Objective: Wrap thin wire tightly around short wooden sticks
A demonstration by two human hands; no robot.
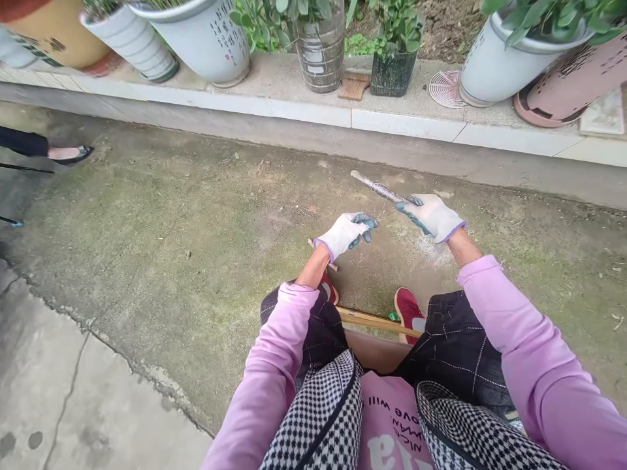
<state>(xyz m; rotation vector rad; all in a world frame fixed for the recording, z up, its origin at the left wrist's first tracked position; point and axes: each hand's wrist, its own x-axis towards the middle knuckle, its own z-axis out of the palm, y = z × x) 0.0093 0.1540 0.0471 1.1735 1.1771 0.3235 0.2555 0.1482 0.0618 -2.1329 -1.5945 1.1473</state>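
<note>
I sit low over a concrete yard, both hands in white work gloves with grey-green fingertips. My right hand [431, 215] is closed around the near end of a thin rod wound with silvery wire [377, 189], which points up and to the left. My left hand [347, 234] is closed in a pinch just left of the rod, and a very fine wire strand seems to run from it up to the rod. A short wooden stick [332, 264] shows under my left wrist. My red shoes [409, 312] rest on the ground below.
Wooden sticks [372, 320] lie across between my knees. A raised ledge [401, 121] at the back carries several plant pots [206, 39], a clear jar [321, 55] and a round white grate [445, 88]. Another person's foot in a black shoe [73, 155] is at far left.
</note>
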